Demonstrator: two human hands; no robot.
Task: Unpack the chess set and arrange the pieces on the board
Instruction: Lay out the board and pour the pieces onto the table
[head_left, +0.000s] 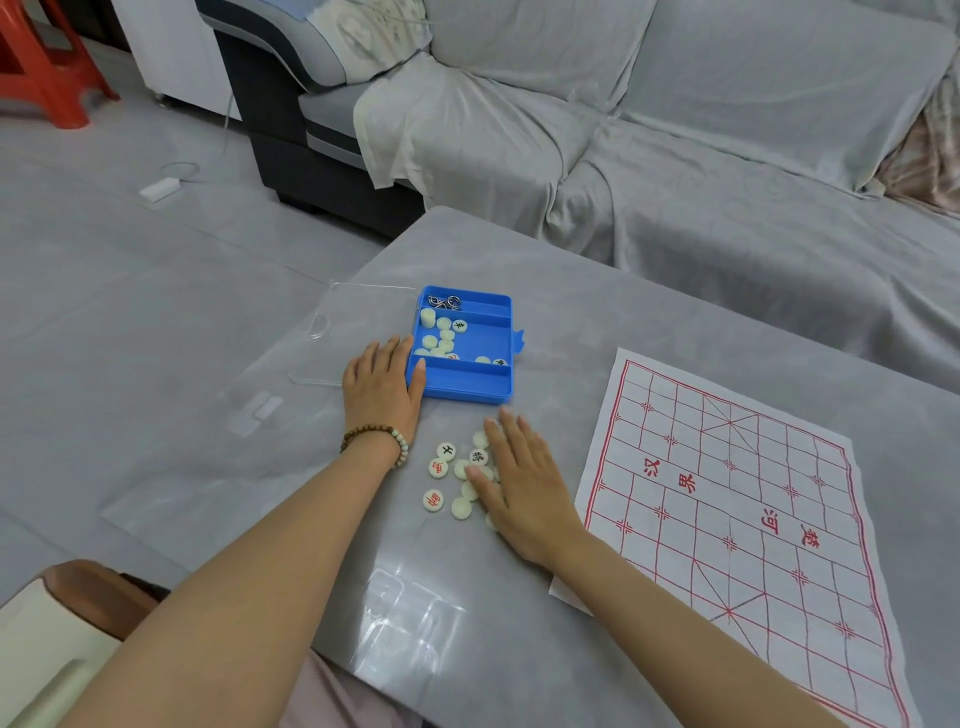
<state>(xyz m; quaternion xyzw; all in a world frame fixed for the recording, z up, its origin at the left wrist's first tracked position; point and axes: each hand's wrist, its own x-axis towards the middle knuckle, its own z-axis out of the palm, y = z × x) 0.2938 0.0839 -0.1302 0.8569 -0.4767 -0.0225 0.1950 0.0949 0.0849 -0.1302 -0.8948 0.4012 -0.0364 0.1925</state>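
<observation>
Grey cloth drapes the sofa (675, 156) behind a low grey table (519, 270) with a glossy top, and the task's things all lie on the table's near half. The blue box (467, 391) sits near the middle, its clear lid (358, 322) flat just beside it toward the left edge. One compartment holds a share of the white discs (439, 335), and the far one holds some metal rings (444, 301). Loose pieces (445, 450) lie scattered on the bare table just in front of the box, some showing red or black characters, some blank side up. The paper board (727, 493) is spread flat by the right edge, with no piece on it. The left hand (382, 382) rests palm down against the box's left wall, fingers straight and close together, thumb touching the near left corner. The right hand (524, 483) lies flat on the loose pieces, fingers straight and slightly spread, pinching nothing. The step looks like spreading and sorting what has been tipped out. To do it well, keep the palm light so the discs slide rather than stack, turn blank ones face up, and part red from black. The left hand should steady the box while the rest are emptied. Only then carry pieces across, since the thin paper would likely shift if brushed.
</observation>
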